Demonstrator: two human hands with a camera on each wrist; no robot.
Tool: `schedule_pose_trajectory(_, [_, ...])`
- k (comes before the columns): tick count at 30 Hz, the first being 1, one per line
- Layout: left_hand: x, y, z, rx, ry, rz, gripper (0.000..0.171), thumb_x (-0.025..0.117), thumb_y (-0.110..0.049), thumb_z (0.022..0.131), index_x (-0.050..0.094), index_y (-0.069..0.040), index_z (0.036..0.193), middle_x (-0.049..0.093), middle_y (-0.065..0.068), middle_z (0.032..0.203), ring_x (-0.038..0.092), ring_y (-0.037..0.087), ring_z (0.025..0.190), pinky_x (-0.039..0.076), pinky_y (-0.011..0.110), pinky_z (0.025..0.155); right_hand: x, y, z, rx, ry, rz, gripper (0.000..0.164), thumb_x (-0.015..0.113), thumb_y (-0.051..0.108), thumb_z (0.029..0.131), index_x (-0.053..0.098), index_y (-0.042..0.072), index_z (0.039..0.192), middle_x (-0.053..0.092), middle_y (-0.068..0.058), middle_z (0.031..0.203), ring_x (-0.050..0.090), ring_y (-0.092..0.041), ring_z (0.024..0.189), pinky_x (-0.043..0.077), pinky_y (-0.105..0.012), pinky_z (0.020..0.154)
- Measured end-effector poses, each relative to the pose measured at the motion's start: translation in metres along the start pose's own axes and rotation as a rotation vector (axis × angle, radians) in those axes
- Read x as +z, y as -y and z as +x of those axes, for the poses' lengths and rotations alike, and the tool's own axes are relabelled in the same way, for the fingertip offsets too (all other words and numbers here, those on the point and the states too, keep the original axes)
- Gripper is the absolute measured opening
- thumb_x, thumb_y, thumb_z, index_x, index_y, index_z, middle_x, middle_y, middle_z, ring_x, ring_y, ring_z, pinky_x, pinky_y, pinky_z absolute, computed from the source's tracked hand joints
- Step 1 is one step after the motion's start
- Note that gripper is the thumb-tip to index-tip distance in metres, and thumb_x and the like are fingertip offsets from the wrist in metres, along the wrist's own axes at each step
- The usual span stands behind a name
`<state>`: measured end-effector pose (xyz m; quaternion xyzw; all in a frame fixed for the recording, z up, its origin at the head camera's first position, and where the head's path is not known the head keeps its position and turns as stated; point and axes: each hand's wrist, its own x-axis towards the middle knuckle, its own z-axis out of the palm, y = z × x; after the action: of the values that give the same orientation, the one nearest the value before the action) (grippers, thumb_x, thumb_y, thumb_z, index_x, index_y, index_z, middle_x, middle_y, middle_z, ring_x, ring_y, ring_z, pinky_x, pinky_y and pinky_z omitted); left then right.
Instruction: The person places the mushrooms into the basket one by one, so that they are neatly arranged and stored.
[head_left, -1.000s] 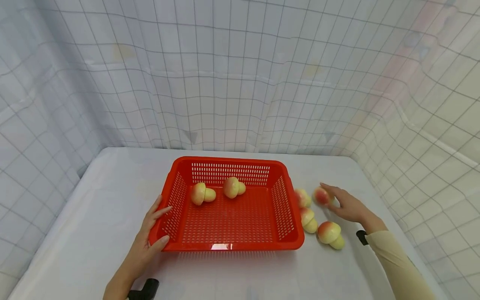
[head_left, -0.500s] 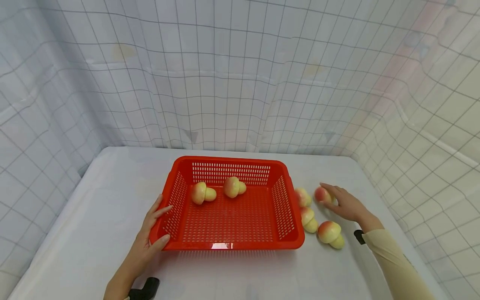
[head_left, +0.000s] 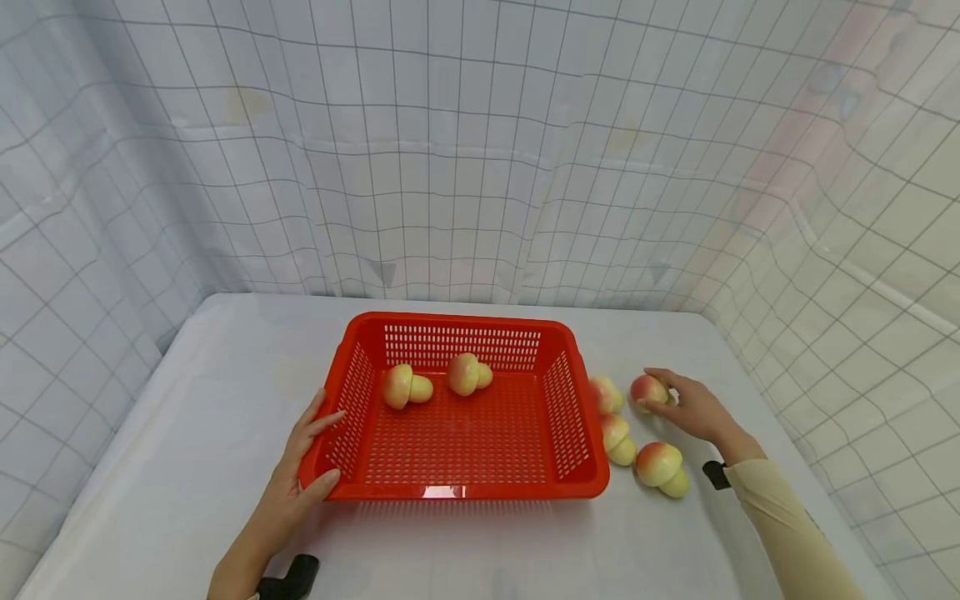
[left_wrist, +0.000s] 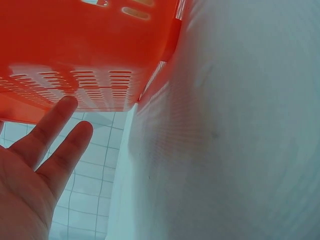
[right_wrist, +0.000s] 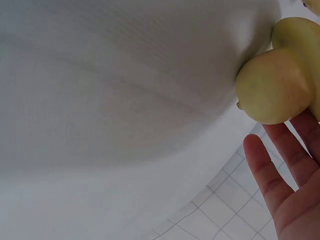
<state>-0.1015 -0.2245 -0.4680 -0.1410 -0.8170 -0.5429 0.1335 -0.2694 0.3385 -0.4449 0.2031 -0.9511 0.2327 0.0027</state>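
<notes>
A red perforated plastic basket (head_left: 457, 492) stands on the white-covered table. Two yellow toy mushrooms with reddish caps, one on the left (head_left: 406, 387) and one near the middle (head_left: 468, 375), lie inside it. My left hand (head_left: 288, 487) grips the basket's left rim near the front corner, its thumb over the edge; the left wrist view shows two fingers stretched along the outer wall. To the right of the basket, my right hand (head_left: 696, 410) pinches a toy mushroom (head_left: 647, 392) between thumb and fingers. Its yellow stem (right_wrist: 275, 85) shows in the right wrist view.
Beside the basket's right wall lie two more mushrooms, one behind (head_left: 607, 395) and one in front (head_left: 619, 442). Another mushroom (head_left: 662, 470) lies nearer the front, close to my right wrist. White grid-patterned curtains (head_left: 465, 167) hang at the back and sides.
My right thumb and fingers have drawn in around the mushroom, which has shifted slightly to the right. My left hand and the basket are nearly unmoved.
</notes>
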Motion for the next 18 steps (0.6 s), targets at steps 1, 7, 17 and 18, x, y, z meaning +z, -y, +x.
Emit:
schedule_pose_trajectory(1, [0.0000, 0.0002, -0.0002, 0.002, 0.003, 0.000, 0.067, 0.060, -0.005, 0.081, 0.038, -0.011, 0.144, 0.008, -0.002, 0.158, 0.013, 0.011, 0.139, 0.039, 0.021, 0.089, 0.0007, -0.0005, -0.0005, 0.003, -0.012, 0.011, 0.062, 0.068, 0.040, 0.086, 0.051, 0.005, 0.134, 0.056, -0.021, 0.127, 0.053, -0.041, 0.109, 0.041, -0.057, 0.087])
schedule_pose_trajectory(7, [0.0002, 0.0007, -0.0008, 0.004, 0.008, -0.011, 0.066, 0.059, -0.004, 0.081, 0.037, -0.011, 0.144, 0.008, -0.002, 0.158, 0.012, 0.012, 0.140, 0.037, 0.020, 0.090, 0.0044, -0.0048, -0.0026, 0.034, -0.058, 0.031, 0.060, 0.070, 0.040, 0.085, 0.054, 0.007, 0.132, 0.062, -0.017, 0.116, 0.056, -0.034, 0.099, 0.044, -0.049, 0.079])
schedule_pose_trajectory(17, [-0.0008, 0.0019, -0.0009, 0.027, 0.011, 0.002, 0.065, 0.058, -0.004, 0.082, 0.038, -0.012, 0.144, 0.007, -0.001, 0.158, 0.011, 0.014, 0.140, 0.034, 0.019, 0.092, 0.0012, -0.0036, -0.0063, 0.082, -0.116, 0.085, 0.060, 0.070, 0.042, 0.084, 0.054, 0.009, 0.132, 0.061, -0.014, 0.120, 0.055, -0.032, 0.101, 0.044, -0.046, 0.077])
schedule_pose_trajectory(18, [-0.0007, 0.0026, -0.0009, 0.029, 0.011, 0.002, 0.065, 0.058, -0.004, 0.082, 0.038, -0.012, 0.144, 0.007, -0.001, 0.158, 0.011, 0.014, 0.140, 0.034, 0.020, 0.092, 0.0007, -0.0035, -0.0065, 0.088, -0.118, 0.084, 0.061, 0.070, 0.042, 0.084, 0.053, 0.010, 0.133, 0.061, -0.014, 0.120, 0.054, -0.032, 0.100, 0.044, -0.045, 0.077])
